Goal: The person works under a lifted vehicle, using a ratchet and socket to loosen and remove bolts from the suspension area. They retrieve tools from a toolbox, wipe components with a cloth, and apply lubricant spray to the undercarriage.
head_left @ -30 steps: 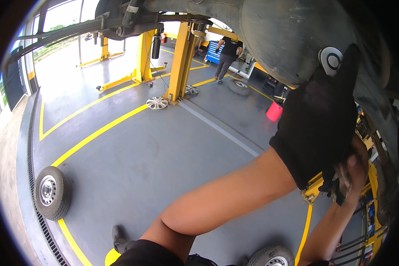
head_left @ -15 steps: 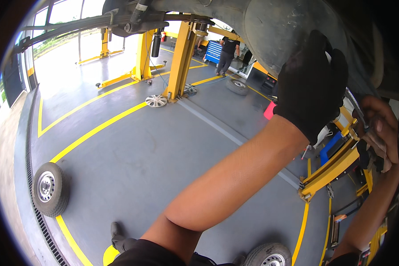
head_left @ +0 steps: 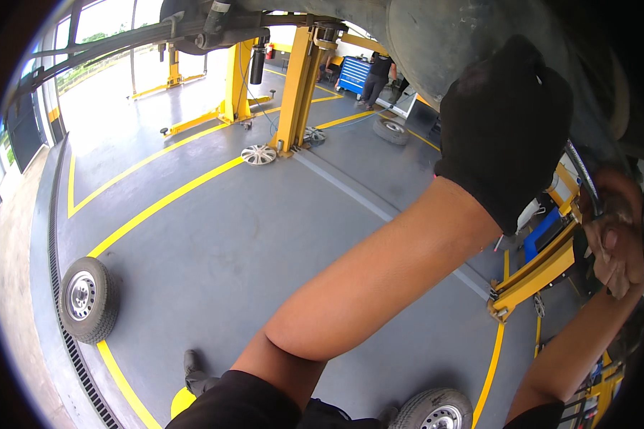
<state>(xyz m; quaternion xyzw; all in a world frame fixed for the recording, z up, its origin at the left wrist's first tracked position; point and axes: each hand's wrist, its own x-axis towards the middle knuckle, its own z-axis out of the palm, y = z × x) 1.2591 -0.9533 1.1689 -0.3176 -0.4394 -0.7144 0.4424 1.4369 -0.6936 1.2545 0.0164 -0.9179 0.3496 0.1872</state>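
Observation:
My left hand (head_left: 504,132), in a black glove, is raised against the underside of a vehicle. Its fingers are curled closed beside a large, rounded grey metal part (head_left: 436,53), and whatever they grip is hidden by the glove. A thin dark hose (head_left: 582,170) with a grey sheen runs down from behind the glove. At its lower end my right hand (head_left: 617,247), bare and dirty, has its fingers bent closed around it. Shadow at the right rim hides part of that hand.
A leaf spring (head_left: 122,47) crosses the upper left. Yellow lift posts (head_left: 293,93) stand beyond, with a hubcap (head_left: 258,154) at one base. Wheels lie at left (head_left: 89,300) and below (head_left: 436,411). Near a blue tool cabinet (head_left: 353,74) stands another person (head_left: 378,80).
The view has shifted slightly. My left hand has turned, hiding a pale bit seen earlier at its fingers. My right hand is a little lower, its fingers more tightly bunched. The far person has shifted.

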